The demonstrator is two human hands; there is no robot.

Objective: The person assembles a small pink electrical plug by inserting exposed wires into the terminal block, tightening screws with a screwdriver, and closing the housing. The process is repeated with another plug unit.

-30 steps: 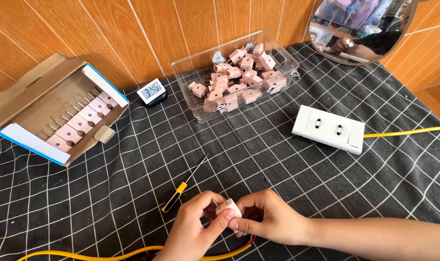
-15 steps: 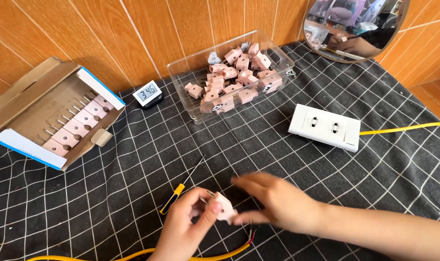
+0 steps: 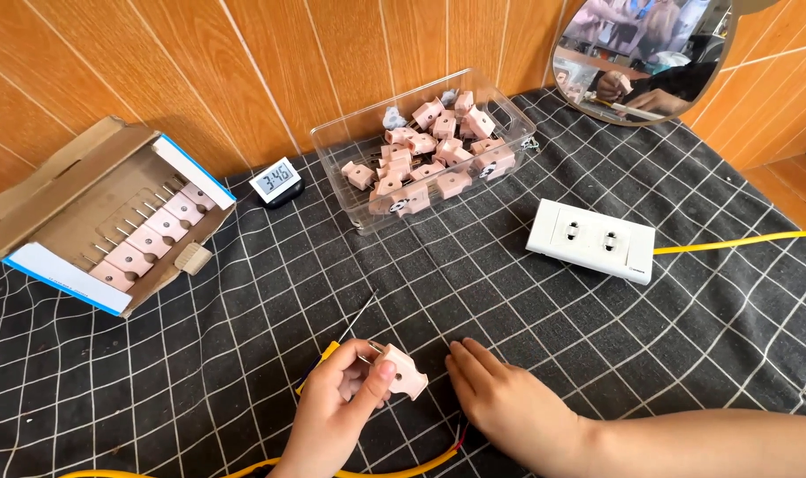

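The left hand [image 3: 337, 416] is clamped on a pink plug [image 3: 403, 372], held just above the tabletop [image 3: 244, 301] near the screwdriver [image 3: 337, 345]. The right hand [image 3: 500, 398] lies flat and loose beside it, holding nothing, near the yellow cable [image 3: 403, 466]. Farther off sit a clear bin [image 3: 332, 146] of plugs and a white socket [image 3: 591, 239].

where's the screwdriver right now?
Head view, bottom centre: the screwdriver lies on the checked cloth, its yellow handle partly hidden behind the left hand, which holds a pink plug.
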